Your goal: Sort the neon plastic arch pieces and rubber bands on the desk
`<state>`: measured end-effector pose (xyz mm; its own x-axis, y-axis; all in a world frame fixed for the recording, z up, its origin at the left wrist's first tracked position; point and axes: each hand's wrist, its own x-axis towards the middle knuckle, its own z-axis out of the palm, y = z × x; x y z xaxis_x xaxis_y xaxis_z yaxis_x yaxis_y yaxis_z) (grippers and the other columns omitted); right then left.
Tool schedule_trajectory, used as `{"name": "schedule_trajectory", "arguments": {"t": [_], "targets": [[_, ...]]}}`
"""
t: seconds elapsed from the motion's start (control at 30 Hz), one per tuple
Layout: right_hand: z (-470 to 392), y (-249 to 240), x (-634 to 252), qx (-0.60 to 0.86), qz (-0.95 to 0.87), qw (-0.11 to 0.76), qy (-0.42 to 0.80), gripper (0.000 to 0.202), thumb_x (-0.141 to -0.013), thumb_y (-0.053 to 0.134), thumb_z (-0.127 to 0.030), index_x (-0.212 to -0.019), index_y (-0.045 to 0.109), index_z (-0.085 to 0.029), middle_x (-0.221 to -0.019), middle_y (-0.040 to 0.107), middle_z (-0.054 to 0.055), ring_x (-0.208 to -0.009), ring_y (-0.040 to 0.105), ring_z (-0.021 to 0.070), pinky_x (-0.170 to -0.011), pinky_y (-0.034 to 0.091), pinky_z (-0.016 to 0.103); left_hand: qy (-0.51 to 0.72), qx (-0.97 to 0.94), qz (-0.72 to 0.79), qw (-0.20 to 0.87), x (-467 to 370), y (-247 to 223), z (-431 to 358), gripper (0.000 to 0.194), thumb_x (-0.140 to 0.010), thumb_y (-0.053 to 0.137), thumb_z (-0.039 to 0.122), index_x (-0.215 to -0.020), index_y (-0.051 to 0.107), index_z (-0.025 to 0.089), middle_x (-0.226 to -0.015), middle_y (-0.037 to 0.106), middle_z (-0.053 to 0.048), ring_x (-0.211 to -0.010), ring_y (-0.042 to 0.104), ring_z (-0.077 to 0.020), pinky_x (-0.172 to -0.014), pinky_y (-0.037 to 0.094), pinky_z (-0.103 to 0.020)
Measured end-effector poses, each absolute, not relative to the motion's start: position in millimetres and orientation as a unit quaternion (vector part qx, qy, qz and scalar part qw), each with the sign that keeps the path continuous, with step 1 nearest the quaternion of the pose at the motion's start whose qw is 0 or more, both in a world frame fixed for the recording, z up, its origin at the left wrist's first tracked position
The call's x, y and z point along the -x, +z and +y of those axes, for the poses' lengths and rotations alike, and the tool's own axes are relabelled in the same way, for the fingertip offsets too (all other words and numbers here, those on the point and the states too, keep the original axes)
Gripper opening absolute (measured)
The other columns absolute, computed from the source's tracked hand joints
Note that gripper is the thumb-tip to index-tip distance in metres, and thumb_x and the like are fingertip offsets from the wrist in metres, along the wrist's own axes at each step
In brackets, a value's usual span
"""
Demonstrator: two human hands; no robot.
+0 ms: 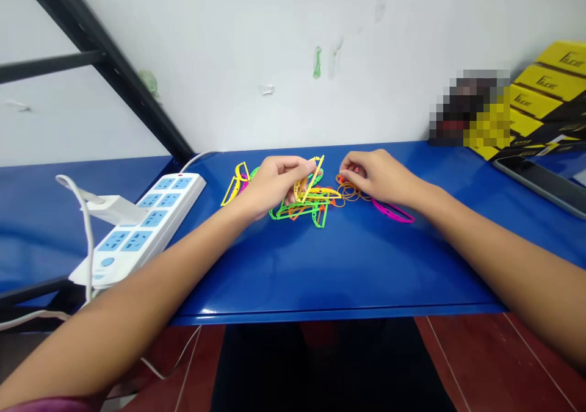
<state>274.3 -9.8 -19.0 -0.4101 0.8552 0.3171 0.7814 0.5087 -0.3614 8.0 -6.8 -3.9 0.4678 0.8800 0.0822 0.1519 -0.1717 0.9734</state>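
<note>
My left hand pinches a yellow plastic bow-shaped piece between thumb and fingers, holding it raised over a pile. Beneath it lie green plastic pieces of a similar shape, mixed with yellow and orange ones. My right hand has its fingers curled and closed over a tangle of tan rubber bands. Whatever is between those fingertips is too small to make out. A small orange bit shows beside them. Near the right wrist lies a magenta bow-shaped piece. More yellow pieces lie left of the left hand.
A white power strip with a plugged-in adapter and cable stands at the left. Stacked yellow and black boxes and a dark phone are at the right. The blue tabletop meets a white wall.
</note>
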Motion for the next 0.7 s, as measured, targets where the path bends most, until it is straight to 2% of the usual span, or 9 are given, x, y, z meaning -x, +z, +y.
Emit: {"name": "schedule_trajectory", "arguments": {"t": [0.17, 0.4, 0.5, 0.6, 0.7], "targets": [[-10.0, -18.9, -273.6, 0.491, -0.838, 0.227, 0.075, 0.014, -0.101, 0.065, -0.024, -0.102, 0.077, -0.019, -0.087, 0.082, 0.008, -0.073, 0.071, 0.0223, -0.069, 0.045, 0.033, 0.338, -0.691, 0.383, 0.511, -8.5, -2.8, -8.4, 0.045, -0.088, 0.084, 0.061, -0.086, 0.076, 0.017, -0.059, 0.058, 0.003, -0.046, 0.051, -0.0093, -0.042, 0.038, -0.020], [-8.0, -19.7, -274.6, 0.472, -0.857, 0.201, 0.051, 0.012, -0.099, 0.067, -0.025, -0.095, 0.076, -0.018, -0.095, 0.080, 0.010, -0.078, 0.068, 0.0224, -0.074, 0.044, 0.035, 0.318, -0.721, 0.373, 0.491, -8.6, -3.0, -10.5, 0.044, -0.095, 0.079, 0.057, -0.081, 0.072, 0.016, -0.062, 0.062, 0.000, -0.048, 0.055, -0.0097, -0.044, 0.043, -0.019], [-12.6, -16.3, -270.2, 0.457, -0.855, 0.240, 0.047, 0.014, -0.100, 0.066, -0.027, -0.096, 0.076, -0.018, -0.093, 0.079, 0.010, -0.076, 0.066, 0.0216, -0.074, 0.044, 0.035, 0.295, -0.745, 0.362, 0.476, -9.7, -1.1, -14.3, 0.042, -0.098, 0.075, 0.054, -0.081, 0.070, 0.016, -0.061, 0.061, 0.001, -0.049, 0.057, -0.0104, -0.045, 0.045, -0.020], [-19.9, -11.0, -263.6, 0.440, -0.840, 0.303, 0.099, 0.018, -0.103, 0.065, -0.033, -0.100, 0.076, -0.019, -0.088, 0.078, 0.007, -0.070, 0.063, 0.0195, -0.070, 0.044, 0.034, 0.272, -0.762, 0.355, 0.469, -11.7, 1.2, -18.7, 0.042, -0.100, 0.073, 0.052, -0.078, 0.065, 0.017, -0.058, 0.058, 0.002, -0.047, 0.054, -0.0096, -0.046, 0.043, -0.020], [-23.6, -8.6, -260.4, 0.421, -0.846, 0.309, 0.103, 0.018, -0.103, 0.063, -0.030, -0.102, 0.077, -0.020, -0.091, 0.079, 0.007, -0.071, 0.064, 0.0191, -0.071, 0.045, 0.033, 0.257, -0.771, 0.352, 0.464, -13.1, 2.2, -21.2, 0.042, -0.100, 0.072, 0.052, -0.078, 0.064, 0.017, -0.057, 0.058, 0.002, -0.047, 0.054, -0.0096, -0.046, 0.043, -0.020]]}}
